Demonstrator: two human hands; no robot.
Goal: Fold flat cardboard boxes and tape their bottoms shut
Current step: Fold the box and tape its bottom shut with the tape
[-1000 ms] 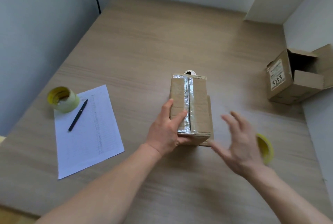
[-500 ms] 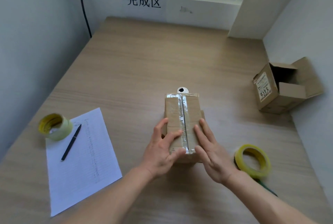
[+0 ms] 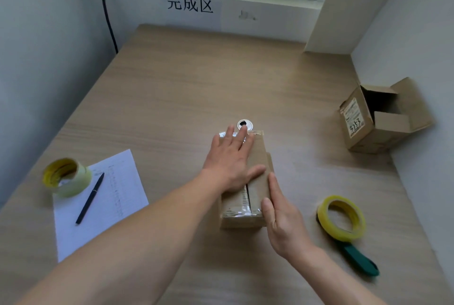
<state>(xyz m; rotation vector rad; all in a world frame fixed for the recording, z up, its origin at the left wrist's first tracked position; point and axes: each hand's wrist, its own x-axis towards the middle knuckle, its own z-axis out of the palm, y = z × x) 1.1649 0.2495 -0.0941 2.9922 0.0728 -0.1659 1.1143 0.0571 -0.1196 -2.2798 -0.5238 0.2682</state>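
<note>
Partly hidden under the flat, released left hand (image 3: 229,158), the taped cardboard box (image 3: 256,157) sits centre-frame on the bench (image 3: 172,88). Right hand (image 3: 282,221), fingers straight, presses its right side. Tape roll (image 3: 341,217) lies lower right.

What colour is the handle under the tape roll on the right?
Dark green handle, seen in the head view.
</note>
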